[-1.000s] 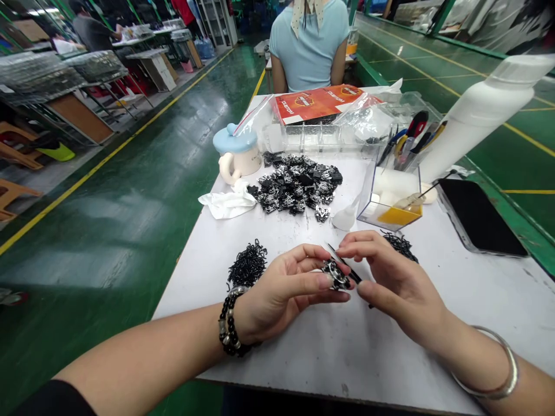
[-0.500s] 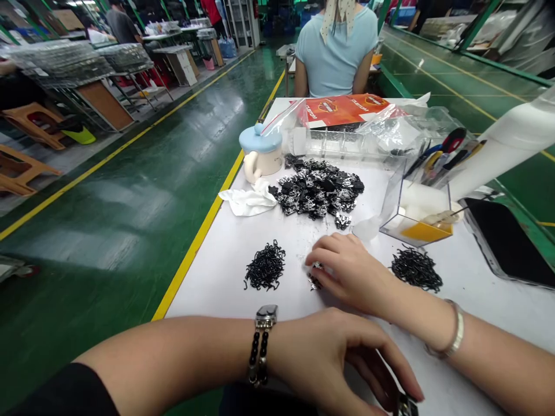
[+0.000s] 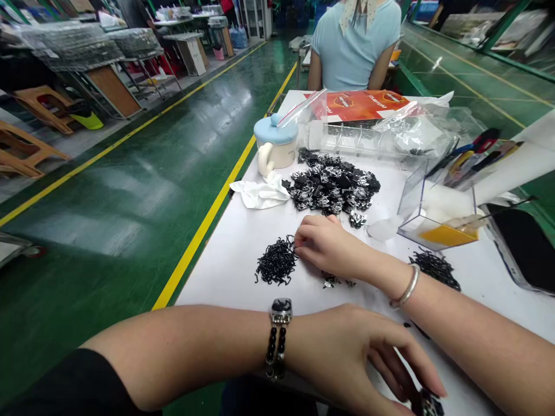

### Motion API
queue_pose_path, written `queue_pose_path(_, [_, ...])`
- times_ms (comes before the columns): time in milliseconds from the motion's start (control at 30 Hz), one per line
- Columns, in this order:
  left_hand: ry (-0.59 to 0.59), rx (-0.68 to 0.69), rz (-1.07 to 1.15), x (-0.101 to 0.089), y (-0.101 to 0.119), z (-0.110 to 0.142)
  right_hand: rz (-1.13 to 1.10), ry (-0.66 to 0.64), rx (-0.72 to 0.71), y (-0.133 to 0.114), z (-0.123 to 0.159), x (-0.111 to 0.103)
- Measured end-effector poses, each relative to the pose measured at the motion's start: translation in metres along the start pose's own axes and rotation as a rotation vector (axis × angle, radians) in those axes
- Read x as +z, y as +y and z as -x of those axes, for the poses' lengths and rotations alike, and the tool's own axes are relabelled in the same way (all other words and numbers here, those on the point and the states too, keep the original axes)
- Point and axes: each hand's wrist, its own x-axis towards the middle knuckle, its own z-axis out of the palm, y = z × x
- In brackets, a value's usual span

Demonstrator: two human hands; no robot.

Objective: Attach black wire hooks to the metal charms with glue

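My left hand (image 3: 364,358) lies low at the table's near edge, its fingers curled down on a small black-and-silver piece (image 3: 429,401). My right hand (image 3: 325,242) reaches across to the left, and its bunched fingertips touch the right edge of a small pile of thin black links (image 3: 275,263). What those fingers pinch is hidden. A loose black-and-silver piece (image 3: 332,281) lies on the white table (image 3: 243,242) just under my right wrist. A big heap of black-and-silver parts (image 3: 333,186) sits further back.
A second black pile (image 3: 436,268) lies at the right. A blue-lidded cup (image 3: 276,141), a crumpled tissue (image 3: 260,193), a clear box (image 3: 442,214), plastic bags (image 3: 390,127) and a black screen (image 3: 524,245) ring the table. A person in a light blue top (image 3: 355,43) sits beyond.
My hands have parted. The left dropped to the near edge with the small piece. The right moved leftward over the table to the black link pile.
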Motion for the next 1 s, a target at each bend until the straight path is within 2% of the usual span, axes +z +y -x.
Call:
queue_pose_path(200, [0.027,-0.105,0.078,-0.004,0.005,0.001,-0.231,0.058,-0.059,0.002,0.016,-0.012])
queue_pose_path(400, [0.104,-0.197,0.232,-0.007,0.021,0.001,-0.343,0.189,0.014,0.011,0.049,-0.030])
queue_pose_path(500, [0.106,-0.216,0.232,-0.008,0.020,-0.002,-0.330,0.171,0.027,0.008,0.040,-0.022])
queue_pose_path(633, [0.128,-0.213,0.222,-0.007,0.017,-0.003,-0.259,0.100,0.031,-0.001,0.010,-0.005])
queue_pose_path(733, [0.162,-0.202,0.220,-0.008,0.018,-0.002,-0.198,0.095,0.016,-0.005,-0.001,-0.002])
queue_pose_path(867, [0.150,-0.184,0.244,-0.010,0.022,-0.002,-0.208,0.167,-0.004,-0.002,0.009,-0.014])
queue_pose_path(1000, [0.171,-0.197,0.322,-0.011,0.023,-0.002,-0.299,0.272,-0.034,0.003,0.040,-0.035])
